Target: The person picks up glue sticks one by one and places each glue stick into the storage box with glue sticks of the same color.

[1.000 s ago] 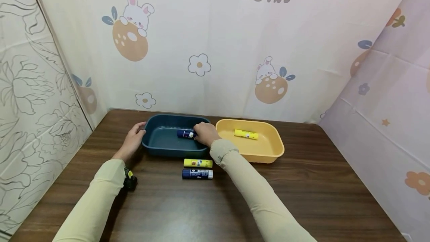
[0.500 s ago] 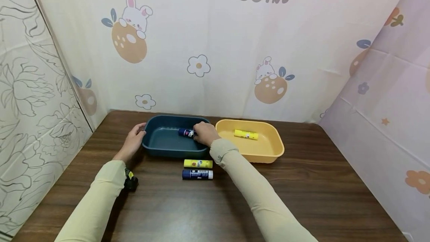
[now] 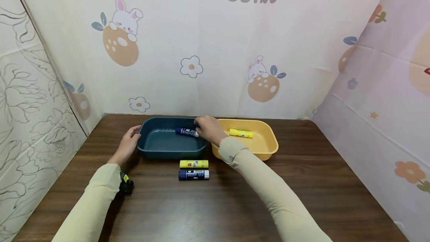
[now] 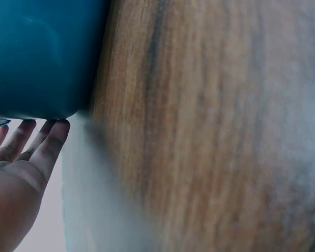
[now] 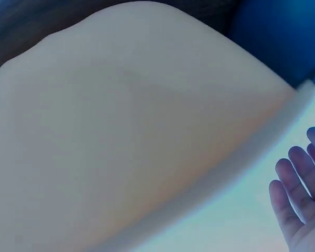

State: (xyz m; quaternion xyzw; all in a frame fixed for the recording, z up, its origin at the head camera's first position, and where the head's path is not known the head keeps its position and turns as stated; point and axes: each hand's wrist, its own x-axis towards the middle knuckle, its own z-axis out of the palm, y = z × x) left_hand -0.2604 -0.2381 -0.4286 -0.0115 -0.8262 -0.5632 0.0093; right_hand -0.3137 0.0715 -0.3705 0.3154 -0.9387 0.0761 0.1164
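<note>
A dark blue glue stick (image 3: pixel 186 132) with a pale end lies in the dark teal tray (image 3: pixel 168 155). Just right of it, over that tray's right rim, is my right hand (image 3: pixel 211 129); the right wrist view has its fingers (image 5: pixel 299 181) extended and holding nothing. My left hand (image 3: pixel 125 146) touches the teal tray's left end, fingertips against the outer wall in the left wrist view. Beside it, the yellow tray (image 3: pixel 268 155) has one yellow glue stick (image 3: pixel 241 133) inside. In front, a second yellow glue stick (image 3: pixel 194 164) and another dark blue one (image 3: pixel 193 175) lie parallel.
Everything stands on a dark wooden table (image 3: pixel 161 208). A patterned curtain (image 3: pixel 218 47) hangs along the table's far edge, and more printed cloth hangs at both sides. A black device (image 3: pixel 126 184) sits at my left wrist.
My right hand has let go of the dark blue glue stick and lifted slightly up and right, leaving the stick lying in the teal tray. The left hand stays at the tray's end; the head view has shifted.
</note>
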